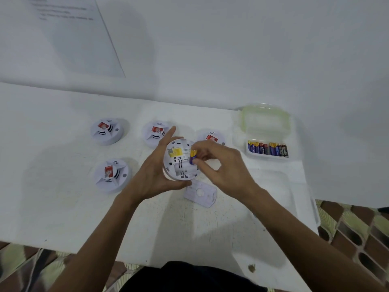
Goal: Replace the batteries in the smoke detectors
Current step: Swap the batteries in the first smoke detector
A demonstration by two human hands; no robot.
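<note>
Detector [180, 162], frame centre: gripped by the left hand [153, 175] with its open back turned up, so the bay is exposed. Battery [192, 158]: pinched by the right hand [219, 165] at the bay's right edge. Spares are kept in a tub [268, 149], right of centre

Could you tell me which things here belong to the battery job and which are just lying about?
Part of the job: round white smoke detector in the left hand; purple-and-yellow battery pinched by the right hand; flat white cover plate; clear plastic box of batteries; four waiting white detectors.
Lying about: printed paper sheet; small brown scrap.
</note>
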